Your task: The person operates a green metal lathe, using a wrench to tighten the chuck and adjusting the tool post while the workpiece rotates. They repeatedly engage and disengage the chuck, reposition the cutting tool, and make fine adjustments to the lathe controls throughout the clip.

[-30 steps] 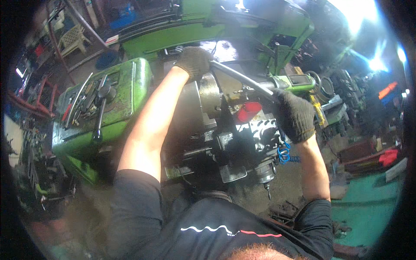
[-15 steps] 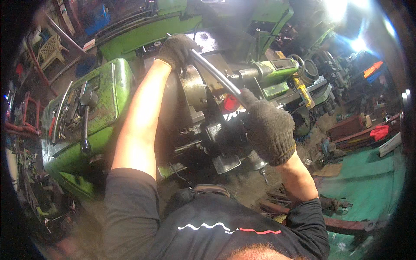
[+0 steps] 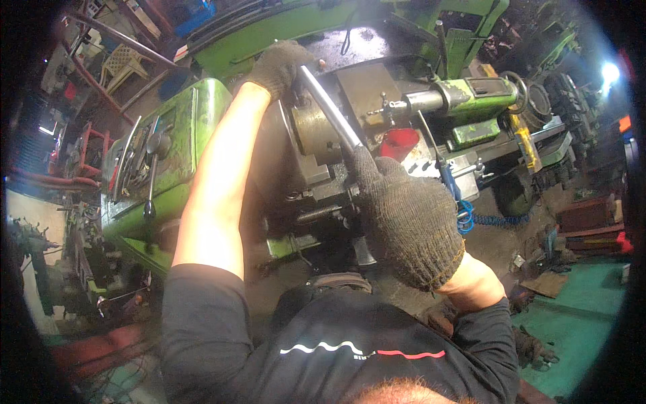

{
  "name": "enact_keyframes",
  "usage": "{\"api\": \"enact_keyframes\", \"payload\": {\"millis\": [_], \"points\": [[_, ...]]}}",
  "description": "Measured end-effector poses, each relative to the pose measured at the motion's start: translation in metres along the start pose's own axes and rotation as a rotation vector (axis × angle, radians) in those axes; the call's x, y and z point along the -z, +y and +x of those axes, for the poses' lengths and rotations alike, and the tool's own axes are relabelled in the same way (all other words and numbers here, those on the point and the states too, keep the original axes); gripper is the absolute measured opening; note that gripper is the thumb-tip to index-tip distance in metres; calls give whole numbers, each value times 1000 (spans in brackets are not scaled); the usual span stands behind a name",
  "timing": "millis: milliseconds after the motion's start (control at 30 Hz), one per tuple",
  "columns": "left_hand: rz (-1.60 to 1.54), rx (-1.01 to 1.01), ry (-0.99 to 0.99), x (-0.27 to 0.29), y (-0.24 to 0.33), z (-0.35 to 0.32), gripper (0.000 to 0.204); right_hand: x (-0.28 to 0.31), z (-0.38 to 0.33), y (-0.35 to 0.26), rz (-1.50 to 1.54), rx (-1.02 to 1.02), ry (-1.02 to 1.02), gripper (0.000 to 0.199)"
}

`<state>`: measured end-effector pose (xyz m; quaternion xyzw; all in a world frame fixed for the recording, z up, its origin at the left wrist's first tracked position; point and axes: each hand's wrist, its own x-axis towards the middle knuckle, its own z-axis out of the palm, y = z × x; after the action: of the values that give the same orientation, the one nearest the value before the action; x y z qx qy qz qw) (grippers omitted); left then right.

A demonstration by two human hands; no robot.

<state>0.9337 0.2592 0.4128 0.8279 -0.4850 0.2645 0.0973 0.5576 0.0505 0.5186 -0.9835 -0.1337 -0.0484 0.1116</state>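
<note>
One metal bar (image 3: 331,108), slanting over a green lathe (image 3: 210,111), my gloved right hand (image 3: 412,219) wrapped round its near end, my gloved left hand (image 3: 281,67) at its far end, hold I cannot tell, red cup (image 3: 398,143) right of the bar.

Chair (image 3: 126,65): cream, openwork back, upper left. Red frame (image 3: 87,145): left, below chair. Light (image 3: 610,73): white, glaring, upper right. Green floor (image 3: 580,323): lower right. Brown floor (image 3: 496,244): right of centre. Brown sheet (image 3: 546,284): flat, beside green floor.
</note>
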Motion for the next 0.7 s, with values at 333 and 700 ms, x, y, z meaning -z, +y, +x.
{"api": "enact_keyframes", "payload": {"millis": [333, 700], "points": [[38, 125, -344, 33, 6, 5, 30, -2, 5, 39, -196, -104, 197, 32], [-144, 62, -301, 42, 0, -2, 50, -4, 61, 1, -467, -663, 160, 23]]}}
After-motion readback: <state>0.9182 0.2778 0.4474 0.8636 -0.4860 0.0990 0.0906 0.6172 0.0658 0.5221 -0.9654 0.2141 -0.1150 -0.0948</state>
